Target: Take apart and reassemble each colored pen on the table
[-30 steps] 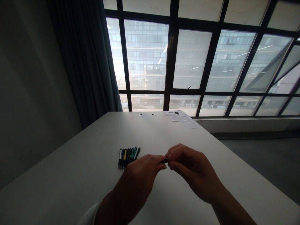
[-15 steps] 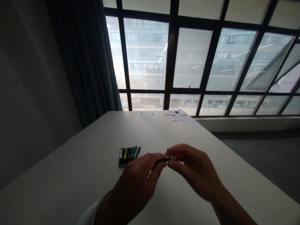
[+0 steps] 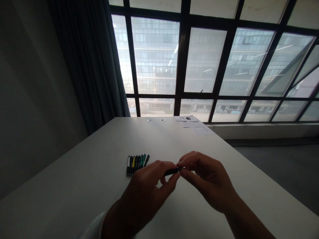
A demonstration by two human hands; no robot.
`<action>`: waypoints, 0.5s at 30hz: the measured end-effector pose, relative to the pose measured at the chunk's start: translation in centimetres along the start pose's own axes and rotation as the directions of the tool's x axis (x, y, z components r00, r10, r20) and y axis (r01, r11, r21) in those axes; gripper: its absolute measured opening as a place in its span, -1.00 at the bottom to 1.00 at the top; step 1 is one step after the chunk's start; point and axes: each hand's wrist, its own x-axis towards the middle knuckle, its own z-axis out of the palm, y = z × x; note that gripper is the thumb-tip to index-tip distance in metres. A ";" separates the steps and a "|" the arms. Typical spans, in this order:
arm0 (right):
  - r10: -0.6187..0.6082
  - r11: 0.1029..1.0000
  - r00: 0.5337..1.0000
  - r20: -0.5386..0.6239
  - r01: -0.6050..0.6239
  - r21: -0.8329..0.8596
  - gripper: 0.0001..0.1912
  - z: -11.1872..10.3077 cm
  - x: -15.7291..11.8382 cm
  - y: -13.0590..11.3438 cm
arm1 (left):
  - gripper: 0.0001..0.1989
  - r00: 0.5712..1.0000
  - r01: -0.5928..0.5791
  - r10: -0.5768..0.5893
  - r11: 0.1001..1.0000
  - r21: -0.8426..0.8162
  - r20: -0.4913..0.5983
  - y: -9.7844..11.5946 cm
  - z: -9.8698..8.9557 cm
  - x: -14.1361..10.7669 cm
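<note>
Above the white table (image 3: 74, 186), a dark pen (image 3: 170, 172) lies nearly level between my two hands. My left hand (image 3: 149, 191) pinches its body between thumb and fingers. The thumb and fingertips of my right hand (image 3: 206, 176) close around the pen's tip end, where a small shiny part shows. Just beyond my left hand lies a row of pens (image 3: 133, 162), side by side, with white, yellow, green and black barrels. My left hand hides the lower ends of some of them.
Sheets of paper (image 3: 190, 124) lie at the table's far right corner. Two small round white pieces (image 3: 149, 120) sit near the far edge. A dark curtain (image 3: 92, 66) hangs at the left, and a large window (image 3: 157, 56) stands behind the table.
The pen's body shows more plainly between my hands now, and my left thumb has shifted along it. Both hands stay in almost the same place. The row of pens has not moved.
</note>
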 end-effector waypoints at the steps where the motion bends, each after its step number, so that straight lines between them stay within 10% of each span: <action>1: 0.014 1.000 1.000 0.002 -0.014 0.011 -0.88 0.0 0.0 0.0 | -0.77 1.000 -0.006 0.006 1.000 -0.001 0.005 0.0 0.0 0.0; 7: 0.186 0.979 0.983 -0.003 -0.185 0.090 -0.92 0.0 0.0 0.4 | -0.82 0.998 -0.055 0.055 0.997 0.058 0.000 -0.4 0.2 -0.2; 15: 0.000 1.000 1.000 -0.028 0.000 -0.010 -0.89 0.0 0.0 0.0 | -0.80 0.999 -0.022 0.024 0.994 0.104 -0.022 -0.4 0.4 -0.2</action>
